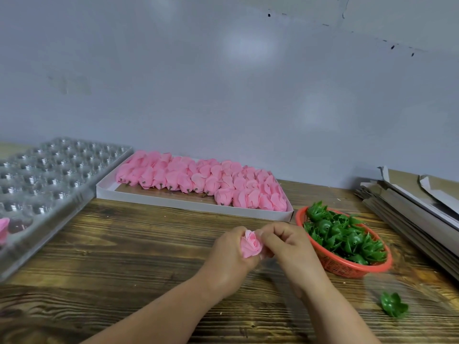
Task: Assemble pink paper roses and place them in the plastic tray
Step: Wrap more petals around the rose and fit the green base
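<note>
**Head view: both hands on one pink rose at mid-worktop**

Nearest edge: bare forearms enter from the bottom over the wooden worktop (124,256). A loose green calyx (394,305) lies alone at near right, apart from everything else.

Mid-field: left hand (231,254) has its grip curled round a pink paper rose (250,244), held just above the wood. Right hand (288,244) grip pinches the same rose from the right side; fingertips of both hands meet at the bloom.

Just right of the hands: red basket (347,268) holding green calyxes (345,234). Bare wood lies open to the left of the hands, up to the clear plastic tray (49,184) at the left edge. One pink rose (3,229) sits at the tray's near end, cut by the frame edge.

Farther back: white box (173,202) of pink rose heads (198,180), beside the tray, against the grey wall. Stacked cardboard sheets (409,202) at far right.
</note>
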Available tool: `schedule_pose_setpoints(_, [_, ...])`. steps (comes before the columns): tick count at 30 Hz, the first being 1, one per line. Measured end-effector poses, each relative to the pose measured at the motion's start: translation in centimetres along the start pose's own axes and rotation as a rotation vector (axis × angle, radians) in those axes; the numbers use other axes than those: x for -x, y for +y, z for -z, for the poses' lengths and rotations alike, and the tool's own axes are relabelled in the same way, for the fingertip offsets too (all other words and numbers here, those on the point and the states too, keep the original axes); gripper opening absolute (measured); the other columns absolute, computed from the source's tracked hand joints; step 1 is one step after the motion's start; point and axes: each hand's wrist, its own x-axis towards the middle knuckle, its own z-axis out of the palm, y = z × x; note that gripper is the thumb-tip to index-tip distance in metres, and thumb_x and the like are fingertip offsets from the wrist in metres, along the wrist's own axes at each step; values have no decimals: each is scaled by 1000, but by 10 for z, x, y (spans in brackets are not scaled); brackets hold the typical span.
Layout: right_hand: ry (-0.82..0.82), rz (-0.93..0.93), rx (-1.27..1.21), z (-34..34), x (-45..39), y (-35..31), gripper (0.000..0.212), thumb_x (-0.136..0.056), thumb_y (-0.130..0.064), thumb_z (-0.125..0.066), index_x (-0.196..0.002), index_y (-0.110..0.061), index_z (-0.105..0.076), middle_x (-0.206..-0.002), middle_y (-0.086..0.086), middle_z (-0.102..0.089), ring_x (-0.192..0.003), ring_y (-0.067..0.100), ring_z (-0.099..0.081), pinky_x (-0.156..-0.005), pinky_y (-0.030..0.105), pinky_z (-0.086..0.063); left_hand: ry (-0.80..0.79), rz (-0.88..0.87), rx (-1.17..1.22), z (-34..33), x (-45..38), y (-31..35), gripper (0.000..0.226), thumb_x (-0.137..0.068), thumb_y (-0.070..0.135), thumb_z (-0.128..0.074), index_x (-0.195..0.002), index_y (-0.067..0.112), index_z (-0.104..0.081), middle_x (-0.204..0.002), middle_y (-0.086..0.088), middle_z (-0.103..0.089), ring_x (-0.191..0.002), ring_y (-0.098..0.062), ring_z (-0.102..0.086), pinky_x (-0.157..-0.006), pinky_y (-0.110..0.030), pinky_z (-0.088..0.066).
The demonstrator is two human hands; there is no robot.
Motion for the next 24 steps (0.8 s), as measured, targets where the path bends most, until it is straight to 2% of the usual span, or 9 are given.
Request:
schedule_pose_setpoints(3, [3,-17,-17,0,-1,1,25,-87,-2,-59,-67,14,-60,-51,8,-53,-48,9,-47,-46,16,-39,-7,-19,4,-1,-1,-2,27,-81,18,-74,-75,30,-51,-74,11,-58,-66,-1,-53,-58,-11,-39])
schedule_pose_setpoints(8, [-20,-2,-9,-2,0,2,22,-84,-6,-65,-67,8,-62,-57,7,-57,-50,8,-51,-47,18,-42,-28,-25,8,0,-1,-1,13,-82,22,-74,-89,22,-63,-84,4,-68,-79,-9,-64,-70,-24,-52])
schedule_pose_setpoints(13, [-14,-12,15,-1,0,3,31,-89,-7,-59,-59,-1,-60,-47,-2,-52,-45,3,-46,-45,14,-38,-23,-35,-47,-1,-1,-4,19,-83,26,-73,-81,30,-55,-82,8,-63,-74,-3,-58,-62,-12,-41])
schedule_pose_setpoints(16, [-27,-22,22,-1,1,0,27,-87,-13,-63,-65,2,-62,-54,3,-55,-50,7,-49,-48,17,-41,-31,-49,-36,-1,-1,-3,17,-82,24,-74,-88,29,-59,-86,7,-66,-80,-5,-61,-68,-16,-46])
schedule_pose_setpoints(19, [-2,-39,9,-3,0,-1,24,-84,-5,-64,-61,-1,-59,-51,-2,-52,-49,4,-44,-48,15,-36,-52,-91,-52,-1,0,-3,23,-81,17,-74,-92,30,-60,-91,8,-67,-86,-8,-62,-76,-23,-50])
schedule_pose_setpoints(21, [21,-44,-8,-2,0,-1,32,-85,1,-62,-54,-7,-54,-46,-7,-48,-44,1,-39,-46,13,-33,-78,-143,-90,-1,1,-2,15,-82,17,-72,-91,24,-62,-90,6,-68,-86,-12,-62,-78,-30,-51])
schedule_pose_setpoints(22, [25,-45,-14,-2,0,-1,35,-85,2,-61,-52,-8,-52,-45,-8,-46,-43,0,-38,-46,13,-32,-84,-159,-95,-1,1,-2,12,-83,19,-72,-91,21,-63,-89,5,-67,-84,-12,-62,-76,-31,-50])
schedule_pose_setpoints(24, [34,-40,-26,-2,0,0,35,-86,2,-60,-53,-8,-52,-45,-7,-46,-44,1,-38,-46,13,-33,-74,-157,-63,-1,0,-3,14,-82,19,-73,-85,27,-62,-84,7,-65,-78,-4,-60,-70,-23,-48])
